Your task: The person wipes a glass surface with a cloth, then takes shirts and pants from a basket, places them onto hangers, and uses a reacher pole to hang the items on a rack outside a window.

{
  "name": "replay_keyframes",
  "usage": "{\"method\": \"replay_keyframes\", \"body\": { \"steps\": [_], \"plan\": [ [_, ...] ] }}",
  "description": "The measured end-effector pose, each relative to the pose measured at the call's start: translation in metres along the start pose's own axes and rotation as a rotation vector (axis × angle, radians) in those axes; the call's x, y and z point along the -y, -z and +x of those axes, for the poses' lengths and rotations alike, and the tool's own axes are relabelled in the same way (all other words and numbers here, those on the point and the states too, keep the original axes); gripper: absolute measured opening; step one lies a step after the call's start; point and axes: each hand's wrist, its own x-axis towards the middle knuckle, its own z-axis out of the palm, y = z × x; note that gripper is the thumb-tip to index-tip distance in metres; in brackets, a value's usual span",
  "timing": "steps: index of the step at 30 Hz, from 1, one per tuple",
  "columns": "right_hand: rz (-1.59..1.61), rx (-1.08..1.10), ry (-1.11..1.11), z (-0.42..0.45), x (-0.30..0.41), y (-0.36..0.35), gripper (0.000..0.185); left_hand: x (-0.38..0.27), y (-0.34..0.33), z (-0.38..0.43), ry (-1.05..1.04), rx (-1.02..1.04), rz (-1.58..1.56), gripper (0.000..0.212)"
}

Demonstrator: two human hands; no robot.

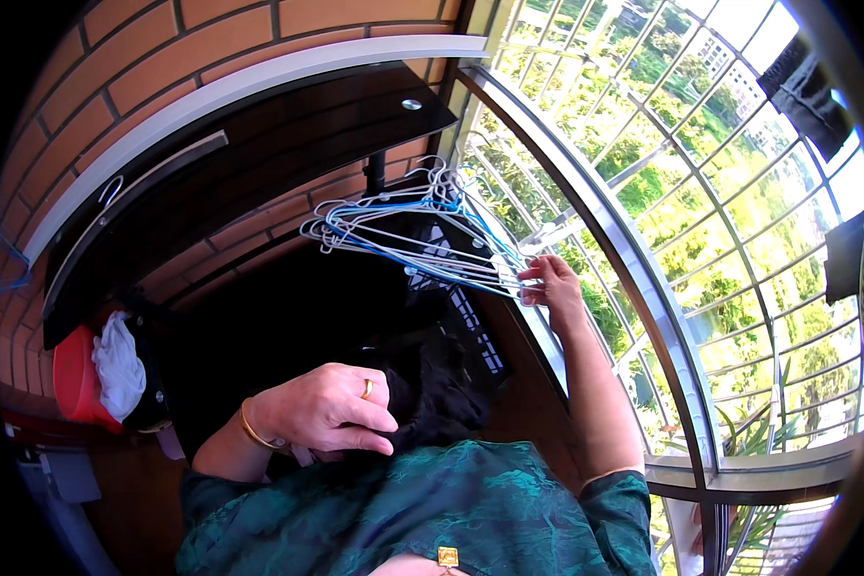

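Observation:
A bunch of white and blue clothes hangers [432, 216] lies at the far end of a dark glass surface, beside the window. My right hand [553, 284] grips the bunch at its right corner, fingers and thumb closed around the wire ends. My left hand [331, 410], with a ring and a bracelet, is bent in front of my chest, its fingers curled against dark fabric [439, 389]. Whether it holds part of that fabric is hidden by the fingers.
A black glass shelf [288, 129] runs along the brick wall [223, 29], with a dark curved hanger [129, 194] on it. At left stands a red basin [72, 367] with white cloth [119, 363]. The barred window frame [619, 209] curves along the right; dark garments [810, 93] hang beyond.

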Motion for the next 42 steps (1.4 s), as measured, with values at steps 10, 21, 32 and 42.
{"method": "replay_keyframes", "body": {
  "steps": [10, 21, 32, 42],
  "plan": [
    [0.181, -0.111, 0.267, -0.119, -0.001, 0.041, 0.022, -0.002, -0.011, 0.024, -0.036, 0.066, 0.037, 0.018],
    [0.265, -0.489, 0.522, -0.38, -0.055, 0.176, 0.02, -0.057, -0.06, 0.075, -0.171, 0.276, 0.125, 0.019],
    [0.122, -0.752, 0.788, -0.585, -0.075, 0.236, 0.022, -0.162, -0.164, 0.147, -0.479, 0.439, 0.356, 0.019],
    [0.118, -0.823, 0.891, -0.67, -0.09, 0.26, 0.022, -0.225, -0.262, 0.18, -0.551, 0.408, 0.261, 0.014]
  ]
}}
